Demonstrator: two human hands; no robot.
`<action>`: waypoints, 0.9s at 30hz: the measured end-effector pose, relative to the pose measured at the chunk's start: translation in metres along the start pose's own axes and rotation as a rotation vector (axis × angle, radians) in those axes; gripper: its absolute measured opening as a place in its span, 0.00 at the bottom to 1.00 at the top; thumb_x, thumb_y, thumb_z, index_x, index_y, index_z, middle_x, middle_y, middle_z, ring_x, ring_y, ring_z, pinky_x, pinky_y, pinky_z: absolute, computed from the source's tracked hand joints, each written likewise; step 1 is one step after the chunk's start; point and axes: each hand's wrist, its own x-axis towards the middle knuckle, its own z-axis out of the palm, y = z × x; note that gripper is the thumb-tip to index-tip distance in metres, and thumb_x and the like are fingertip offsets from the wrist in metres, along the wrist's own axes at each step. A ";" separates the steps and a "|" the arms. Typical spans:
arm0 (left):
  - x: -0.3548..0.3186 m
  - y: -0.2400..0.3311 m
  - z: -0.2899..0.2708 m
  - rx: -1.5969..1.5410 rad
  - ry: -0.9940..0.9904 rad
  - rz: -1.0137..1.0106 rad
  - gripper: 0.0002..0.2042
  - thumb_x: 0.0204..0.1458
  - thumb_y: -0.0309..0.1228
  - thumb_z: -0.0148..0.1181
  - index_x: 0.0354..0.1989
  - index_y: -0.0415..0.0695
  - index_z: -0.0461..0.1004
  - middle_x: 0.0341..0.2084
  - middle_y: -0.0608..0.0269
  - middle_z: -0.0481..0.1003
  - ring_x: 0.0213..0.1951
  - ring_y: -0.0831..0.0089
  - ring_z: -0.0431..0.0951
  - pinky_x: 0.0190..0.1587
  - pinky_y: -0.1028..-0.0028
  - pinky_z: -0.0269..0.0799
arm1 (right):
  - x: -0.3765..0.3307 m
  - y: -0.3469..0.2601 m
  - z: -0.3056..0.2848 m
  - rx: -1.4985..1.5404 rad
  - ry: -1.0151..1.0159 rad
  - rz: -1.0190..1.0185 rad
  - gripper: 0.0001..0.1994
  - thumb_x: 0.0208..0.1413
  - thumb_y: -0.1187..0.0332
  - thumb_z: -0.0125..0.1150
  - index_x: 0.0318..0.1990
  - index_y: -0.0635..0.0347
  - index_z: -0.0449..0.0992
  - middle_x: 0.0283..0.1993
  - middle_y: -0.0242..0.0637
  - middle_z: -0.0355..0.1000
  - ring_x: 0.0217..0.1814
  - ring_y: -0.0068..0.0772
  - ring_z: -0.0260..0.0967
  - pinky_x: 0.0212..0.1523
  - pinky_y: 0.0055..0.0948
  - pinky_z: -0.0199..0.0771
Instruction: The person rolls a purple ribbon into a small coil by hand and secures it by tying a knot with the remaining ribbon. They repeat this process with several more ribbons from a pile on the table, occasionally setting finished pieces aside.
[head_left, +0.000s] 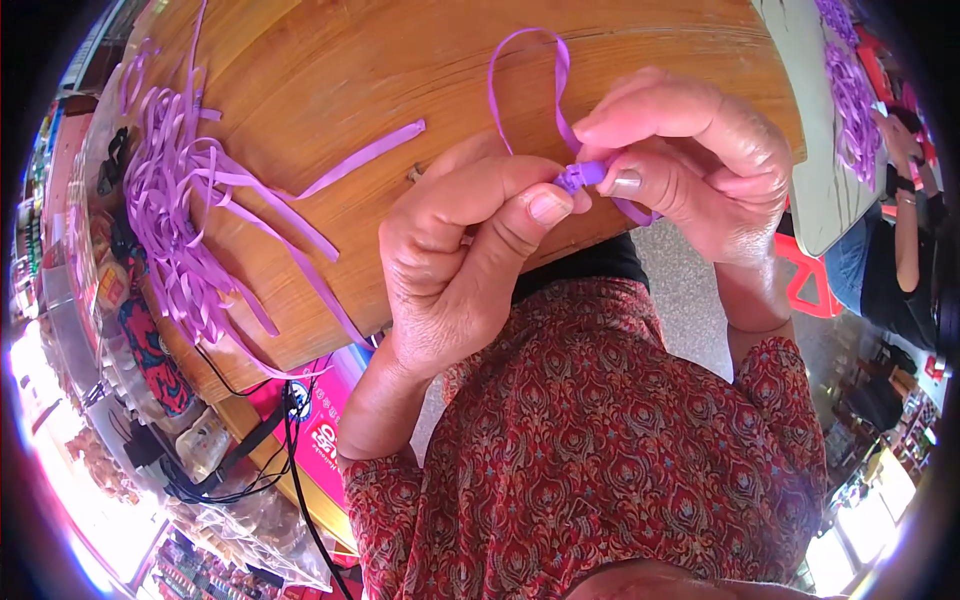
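Between my hands is a small purple plastic piece [572, 178], with a flat purple ribbon [562, 75] looping up from it over the table. My left hand [455, 245] pinches the plastic piece between thumb and forefinger. From the other side my right hand [700, 165] is closed, thumb and forefinger at the ribbon where it meets the piece. A short stretch of ribbon hangs below the right thumb. The fingertips hide part of the join, so I cannot tell how the ribbon runs through it.
A heap of purple ribbons [175, 220] lies on the wooden table [330, 60] at the left, some ends stretching toward the middle. Black cables [290, 430] hang near a pink box [325, 420]. At right, a pale table [812, 130] holds more purple ribbons [850, 105] beside another person [905, 230] and a red stool [808, 275].
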 end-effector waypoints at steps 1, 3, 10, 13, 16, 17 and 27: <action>0.001 -0.001 -0.001 0.000 0.001 0.003 0.03 0.52 0.21 0.57 0.33 0.36 0.76 0.25 0.63 0.74 0.26 0.80 0.69 0.29 0.82 0.63 | 0.002 0.000 -0.003 -0.001 -0.002 -0.002 0.07 0.50 0.81 0.58 0.37 0.66 0.75 0.36 0.42 0.71 0.33 0.24 0.68 0.29 0.19 0.65; 0.002 -0.005 -0.003 0.056 -0.029 0.102 0.03 0.51 0.21 0.57 0.33 0.37 0.76 0.24 0.64 0.74 0.26 0.79 0.69 0.29 0.81 0.63 | 0.006 0.001 -0.012 -0.236 -0.094 -0.137 0.07 0.48 0.82 0.59 0.37 0.66 0.75 0.36 0.42 0.71 0.36 0.27 0.68 0.34 0.21 0.67; 0.005 -0.005 -0.003 0.083 0.000 0.106 0.03 0.51 0.21 0.58 0.32 0.37 0.77 0.22 0.66 0.73 0.23 0.79 0.67 0.27 0.80 0.62 | 0.009 -0.001 -0.010 -0.258 -0.109 -0.130 0.07 0.47 0.83 0.59 0.35 0.64 0.76 0.34 0.41 0.71 0.33 0.26 0.67 0.32 0.21 0.66; 0.005 -0.005 -0.004 0.108 0.001 0.114 0.03 0.50 0.21 0.59 0.32 0.37 0.77 0.21 0.66 0.72 0.22 0.79 0.67 0.26 0.80 0.61 | 0.010 0.002 -0.011 -0.270 -0.121 -0.135 0.08 0.48 0.83 0.58 0.35 0.64 0.76 0.34 0.40 0.71 0.32 0.24 0.67 0.30 0.20 0.64; 0.004 -0.005 -0.004 0.126 -0.004 0.086 0.03 0.49 0.20 0.59 0.32 0.38 0.77 0.19 0.66 0.70 0.22 0.79 0.66 0.25 0.80 0.60 | 0.010 0.004 -0.009 -0.271 -0.121 -0.159 0.08 0.48 0.83 0.58 0.36 0.64 0.76 0.34 0.40 0.71 0.30 0.22 0.66 0.26 0.18 0.63; 0.003 -0.006 -0.004 0.115 0.010 0.080 0.03 0.49 0.20 0.60 0.32 0.38 0.77 0.19 0.66 0.70 0.22 0.79 0.66 0.24 0.80 0.60 | 0.009 0.004 -0.009 -0.270 -0.123 -0.155 0.08 0.48 0.83 0.58 0.36 0.64 0.76 0.34 0.39 0.71 0.28 0.21 0.66 0.24 0.18 0.62; 0.001 -0.011 -0.004 0.102 0.014 0.130 0.04 0.47 0.19 0.60 0.32 0.38 0.77 0.19 0.66 0.70 0.21 0.78 0.66 0.24 0.79 0.60 | 0.005 0.005 -0.010 -0.278 -0.139 -0.119 0.08 0.48 0.83 0.59 0.36 0.65 0.76 0.34 0.40 0.71 0.22 0.17 0.63 0.20 0.16 0.60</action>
